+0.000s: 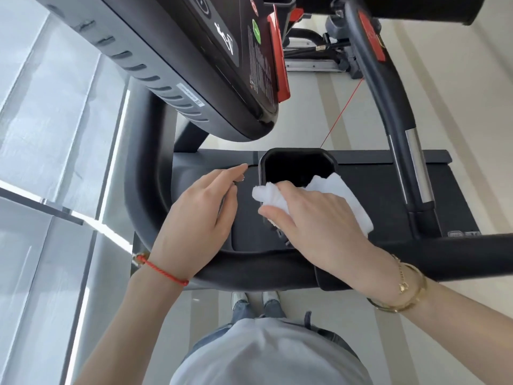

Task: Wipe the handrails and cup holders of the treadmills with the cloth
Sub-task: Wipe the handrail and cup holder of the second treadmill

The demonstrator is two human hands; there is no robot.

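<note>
A black cup holder hangs below the treadmill console, its dark opening facing me. My right hand holds a white cloth against the holder's near rim, fingers curled over the bunched fabric. My left hand hovers just left of the holder with its fingers loosely extended and holds nothing; its wrist lies over the curved black handrail. That handrail runs across in front of me and bends up on the left side.
The console with a red safety clip looms above the holder. A second treadmill's upright handrail with a chrome grip stands to the right. Windows line the left side. The black treadmill belt lies below.
</note>
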